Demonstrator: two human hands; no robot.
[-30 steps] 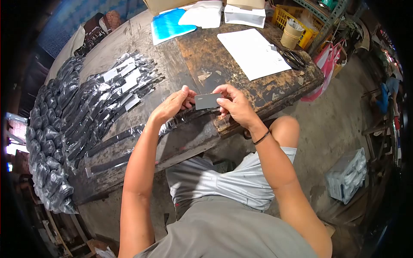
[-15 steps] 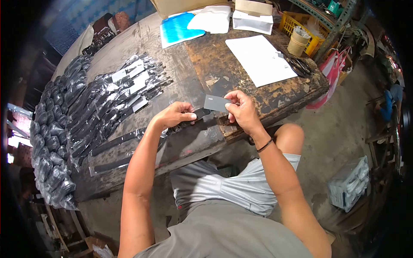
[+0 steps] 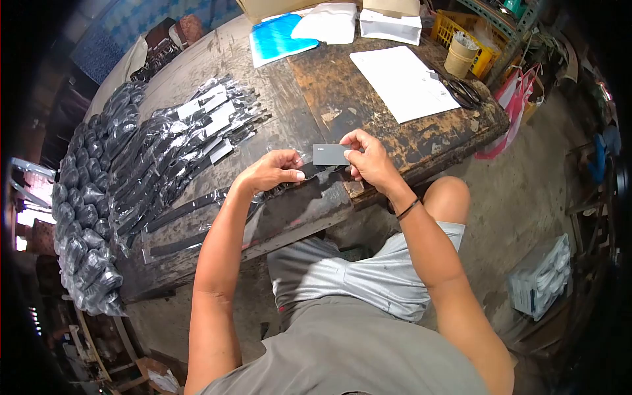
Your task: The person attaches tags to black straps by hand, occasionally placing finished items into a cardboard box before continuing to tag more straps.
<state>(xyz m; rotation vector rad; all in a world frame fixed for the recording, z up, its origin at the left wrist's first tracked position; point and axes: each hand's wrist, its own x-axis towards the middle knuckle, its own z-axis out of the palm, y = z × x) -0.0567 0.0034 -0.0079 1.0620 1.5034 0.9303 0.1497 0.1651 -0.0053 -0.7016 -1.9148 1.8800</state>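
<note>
A dark grey card [image 3: 331, 155] with small light print is pinched in my right hand [image 3: 368, 160] by its right end. Just left of it, my left hand [image 3: 278, 171] has its thumb and fingers closed on the end of a black strap in clear plastic [image 3: 191, 214], which runs left along the table's near edge. The card lies over the strap's end, between my hands. Beyond my left hand is a heap of black wrapped straps [image 3: 164, 155] with white labels [image 3: 219, 117] on top.
The worn wooden table [image 3: 283, 85] bears a white sheet [image 3: 403, 85], black scissors [image 3: 465, 94], a blue-and-white packet [image 3: 280, 39], a white box [image 3: 390, 26] and a beige cup [image 3: 460, 54]. A yellow crate [image 3: 447, 27] and pink-striped bag [image 3: 513, 108] are at the right.
The card has turned nearly level and sits closer over the strap's end. The whole view has shifted slightly.
</note>
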